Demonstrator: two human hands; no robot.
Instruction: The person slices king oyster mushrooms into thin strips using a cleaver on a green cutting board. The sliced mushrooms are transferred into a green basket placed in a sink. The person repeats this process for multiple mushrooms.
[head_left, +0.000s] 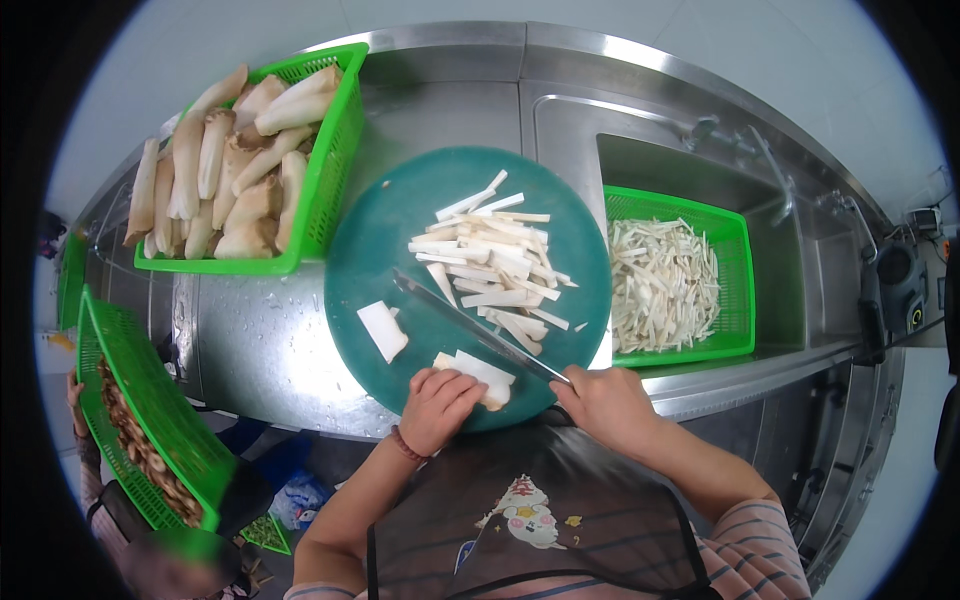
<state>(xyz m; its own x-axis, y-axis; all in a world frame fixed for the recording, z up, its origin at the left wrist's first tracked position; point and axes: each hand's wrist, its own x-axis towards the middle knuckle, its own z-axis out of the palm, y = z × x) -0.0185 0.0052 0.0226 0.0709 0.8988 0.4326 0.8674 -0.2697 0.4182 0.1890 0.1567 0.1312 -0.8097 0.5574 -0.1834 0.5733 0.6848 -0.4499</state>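
Observation:
My right hand (609, 405) grips the handle of a kitchen knife (480, 330), whose blade lies slantwise over a round green cutting board (367, 225). At the board's near edge, the fingers of my left hand (444, 401) rest on flat white slices of king oyster mushroom (484, 375). Another thick slice (382, 330) lies apart to the left of the blade. Beyond the knife is a loose heap of mushroom strips (495, 259). The knife's handle is mostly hidden in my fist.
Whole king oyster mushrooms (225, 165) fill a green plastic basket (326, 180) on the steel counter (262, 330). Cut strips (664, 289) lie in another green basket (739, 292) inside the sink (780, 300). At left, a person (90, 457) holds a green basket (150, 397) of brown pieces.

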